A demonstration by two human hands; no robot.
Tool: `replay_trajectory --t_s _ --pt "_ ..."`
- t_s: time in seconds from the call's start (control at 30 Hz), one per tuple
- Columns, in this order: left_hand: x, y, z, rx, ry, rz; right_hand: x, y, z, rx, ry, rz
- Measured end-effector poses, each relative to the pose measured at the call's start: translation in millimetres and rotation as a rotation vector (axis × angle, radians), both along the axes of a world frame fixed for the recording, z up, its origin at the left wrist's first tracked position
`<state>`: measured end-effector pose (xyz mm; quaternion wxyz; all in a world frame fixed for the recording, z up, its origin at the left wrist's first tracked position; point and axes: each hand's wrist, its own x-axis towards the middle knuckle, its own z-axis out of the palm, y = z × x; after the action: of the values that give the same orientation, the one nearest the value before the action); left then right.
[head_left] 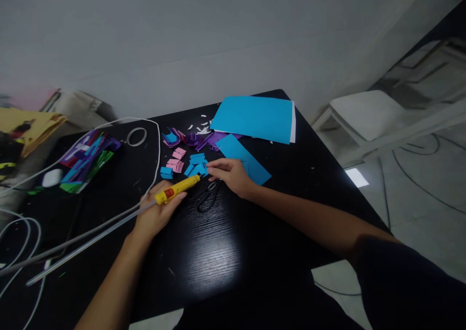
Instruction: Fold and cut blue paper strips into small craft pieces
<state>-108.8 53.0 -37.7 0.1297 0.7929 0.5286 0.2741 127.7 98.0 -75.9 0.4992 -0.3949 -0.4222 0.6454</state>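
A yellow hot glue gun (177, 190) lies in my left hand (155, 213), its dark nozzle pointing right and a long clear glue stick (91, 242) running out of its back end. My right hand (233, 176) is closed in a pinch close to the nozzle, at the edge of folded blue paper pieces (197, 164); whatever sits between the fingertips is too small to make out. Below the fingertips lie black-handled scissors (207, 201), partly covered. Folded pink paper pieces (175, 164) and another blue folded piece (166, 173) are left of there.
Blue sheets (255, 118) lie at the back right of the black table (276, 213), with a narrower blue sheet (243, 157) by my right hand. Purple folded strips (192, 140), white scraps (204, 128), a tape roll (137, 137), coloured strips (87, 160) and a white cable (159, 145) are around.
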Motion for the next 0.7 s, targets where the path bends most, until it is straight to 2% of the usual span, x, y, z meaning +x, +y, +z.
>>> replay_trajectory --t_s 0.3,0.53,0.7 --pt "-2 2 0.9 0.011 0.03 0.004 0 2 -1.0 -0.02 0.002 -0.004" --pt "-10 4 -0.7 0.122 -0.012 0.111 3 4 3.2 -0.062 0.042 -0.019" --pt "-14 10 -6.4 0.139 -0.017 0.132 2 3 3.8 -0.025 0.028 -0.015"
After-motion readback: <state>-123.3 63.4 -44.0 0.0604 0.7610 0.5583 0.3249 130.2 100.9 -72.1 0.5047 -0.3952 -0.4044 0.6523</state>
